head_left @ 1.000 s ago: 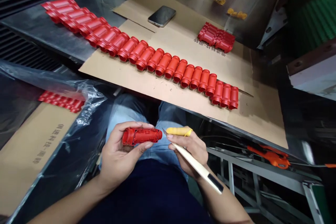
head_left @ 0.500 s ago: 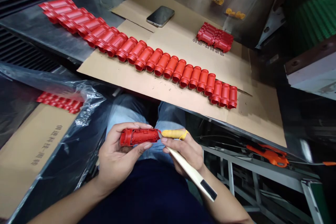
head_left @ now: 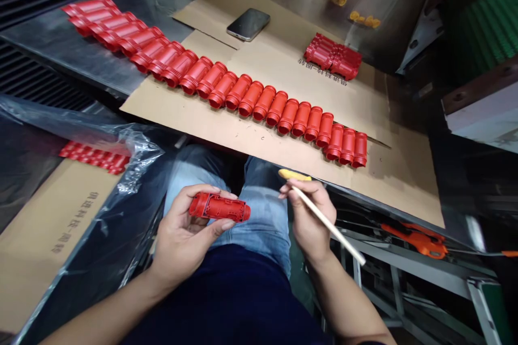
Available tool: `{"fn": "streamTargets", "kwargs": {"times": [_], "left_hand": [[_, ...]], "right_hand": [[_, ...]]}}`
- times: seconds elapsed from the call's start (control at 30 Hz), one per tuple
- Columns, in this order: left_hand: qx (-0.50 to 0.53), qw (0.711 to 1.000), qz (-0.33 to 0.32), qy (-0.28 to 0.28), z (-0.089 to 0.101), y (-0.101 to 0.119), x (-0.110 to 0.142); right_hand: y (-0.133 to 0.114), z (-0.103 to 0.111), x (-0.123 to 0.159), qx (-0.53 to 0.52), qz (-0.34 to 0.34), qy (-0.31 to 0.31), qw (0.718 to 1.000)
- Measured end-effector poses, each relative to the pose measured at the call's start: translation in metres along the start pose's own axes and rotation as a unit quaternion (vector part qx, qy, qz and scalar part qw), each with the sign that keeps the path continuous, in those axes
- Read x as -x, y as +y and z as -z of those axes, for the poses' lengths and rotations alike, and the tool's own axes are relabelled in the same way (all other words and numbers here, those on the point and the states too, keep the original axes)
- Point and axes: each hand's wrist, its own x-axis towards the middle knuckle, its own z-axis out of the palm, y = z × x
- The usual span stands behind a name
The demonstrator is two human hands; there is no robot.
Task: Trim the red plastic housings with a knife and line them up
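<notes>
Over my lap, my left hand [head_left: 178, 242] is closed round a red plastic housing half [head_left: 220, 207], its hollow, ribbed side facing up. My right hand [head_left: 311, 215] grips a knife [head_left: 329, 225] by its slim cream handle, apart from the housing and to its right. A yellow finger cot [head_left: 294, 174] covers the index finger of that hand; the blade is hidden in this view. Beyond both hands, a long slanting row of red housing halves [head_left: 265, 102] lies on the cardboard [head_left: 194, 113], rounded sides up.
A phone [head_left: 248, 24] and a small cluster of red parts [head_left: 332, 56] lie farther back, near yellow finger cots [head_left: 364, 20]. At left stands a plastic-lined carton [head_left: 52, 226] with red parts [head_left: 95, 156]. An orange tool [head_left: 421, 240] is below the table edge at right.
My right hand brought the knife to the housing's right end, then drew it away up and to the right. My left hand keeps hold of the housing, now turned slightly.
</notes>
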Motion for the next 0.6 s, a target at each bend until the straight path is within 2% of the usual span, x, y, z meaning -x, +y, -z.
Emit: {"fn": "streamTargets", "kwargs": {"times": [0.03, 0.1, 0.27, 0.37, 0.47, 0.6], "left_hand": [[0.003, 1.000, -0.003, -0.004, 0.000, 0.000, 0.000], [0.007, 1.000, -0.008, -0.011, 0.000, 0.001, -0.001], [0.019, 0.999, -0.012, -0.044, 0.004, -0.002, -0.004], [0.085, 0.994, 0.035, -0.052, 0.003, -0.005, -0.006], [0.167, 0.980, 0.094, -0.049, 0.000, -0.007, -0.011], [0.196, 0.971, 0.125, -0.046, -0.004, -0.007, -0.015]], "right_hand": [[0.002, 0.001, 0.000, -0.020, -0.036, 0.023, 0.999], [0.002, 0.003, 0.001, -0.036, -0.057, 0.013, 0.998], [-0.003, 0.013, 0.001, 0.010, -0.014, -0.049, 0.999], [-0.004, 0.016, -0.006, 0.000, -0.028, -0.101, 0.994], [0.000, 0.009, -0.009, -0.092, -0.134, -0.171, 0.972], [0.008, -0.016, -0.003, -0.234, -0.317, -0.239, 0.887]]}}
